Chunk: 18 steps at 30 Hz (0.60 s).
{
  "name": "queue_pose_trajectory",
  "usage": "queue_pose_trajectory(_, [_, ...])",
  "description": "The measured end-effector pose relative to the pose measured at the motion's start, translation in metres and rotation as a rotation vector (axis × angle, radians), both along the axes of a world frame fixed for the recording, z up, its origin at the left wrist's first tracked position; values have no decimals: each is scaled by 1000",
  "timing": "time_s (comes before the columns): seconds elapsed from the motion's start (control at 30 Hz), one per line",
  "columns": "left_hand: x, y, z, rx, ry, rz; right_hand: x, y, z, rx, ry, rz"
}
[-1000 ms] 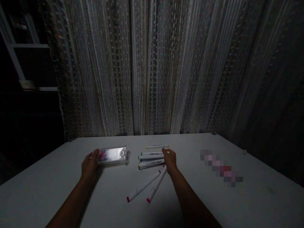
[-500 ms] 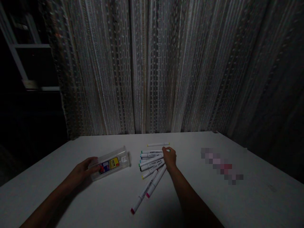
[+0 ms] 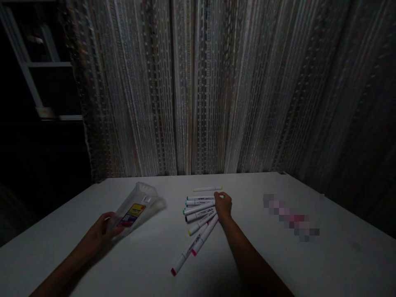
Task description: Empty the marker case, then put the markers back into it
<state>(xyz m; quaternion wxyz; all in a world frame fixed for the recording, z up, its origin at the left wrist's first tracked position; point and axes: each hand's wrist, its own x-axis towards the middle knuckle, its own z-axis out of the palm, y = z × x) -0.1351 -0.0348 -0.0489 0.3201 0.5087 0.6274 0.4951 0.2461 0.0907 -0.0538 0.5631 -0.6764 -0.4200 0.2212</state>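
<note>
My left hand grips the lower corner of a clear plastic case, which has a yellow and red label and is tilted up off the white table. My right hand rests with curled fingers over the ends of a fan of white markers. Whether it grips them is hidden. Two pink-tipped markers lie below that hand, pointing towards me. One lone marker lies apart, just beyond the fan.
The white table has a far edge and a sloping left edge. A pixelated, blurred patch covers something on its right side. A striped curtain hangs behind, and a pale frame stands in the dark at upper left.
My left hand has moved left and turned the clear case, swinging its far end upward with the label facing up. My right hand has stayed among the markers, which now fan out more.
</note>
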Motion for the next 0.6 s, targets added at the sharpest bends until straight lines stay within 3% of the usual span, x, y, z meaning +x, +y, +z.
queue_pose_trajectory(0.2, [-5,-4,-1,4,60,34,1,1,-1,39,45,7])
queue_pose_trajectory(0.47, [-16,-3,-21,-13,136,-8,-1,1,0,38,35,7])
queue_pose_trajectory(0.6, [-19,-1,-22,4,192,-2,-2,0,2,2,3,-3])
